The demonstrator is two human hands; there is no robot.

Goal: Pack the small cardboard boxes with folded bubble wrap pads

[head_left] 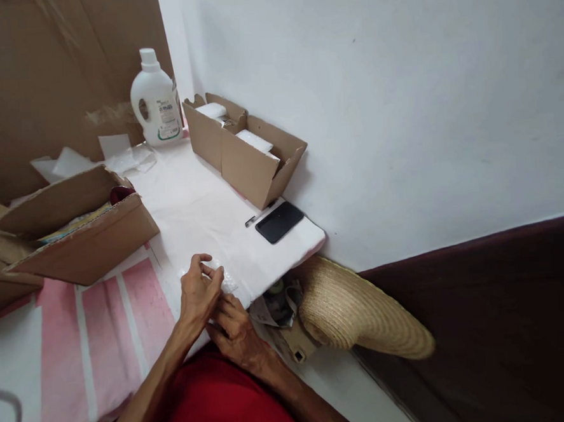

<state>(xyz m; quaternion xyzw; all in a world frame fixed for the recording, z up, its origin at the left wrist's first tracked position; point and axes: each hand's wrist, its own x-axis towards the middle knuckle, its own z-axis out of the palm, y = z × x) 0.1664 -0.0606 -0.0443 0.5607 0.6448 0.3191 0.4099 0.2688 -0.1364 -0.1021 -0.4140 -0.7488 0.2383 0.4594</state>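
Observation:
My left hand (198,292) is at the near edge of the white-covered table (200,209), its fingers pinched together on a small clear plastic piece (222,279) that I can barely make out. My right hand (234,331) sits just below it, at the table's edge, fingers curled up against the same spot. What the right fingers hold is hidden behind the left hand. Both forearms reach up from my red clothing at the bottom of the view.
A black phone (279,221) lies at the table's right end. An open cardboard box (244,149) with white packets stands against the wall, another open box (77,227) at left. A white jug (155,101) stands at the back. A straw hat (365,314) hangs below the table.

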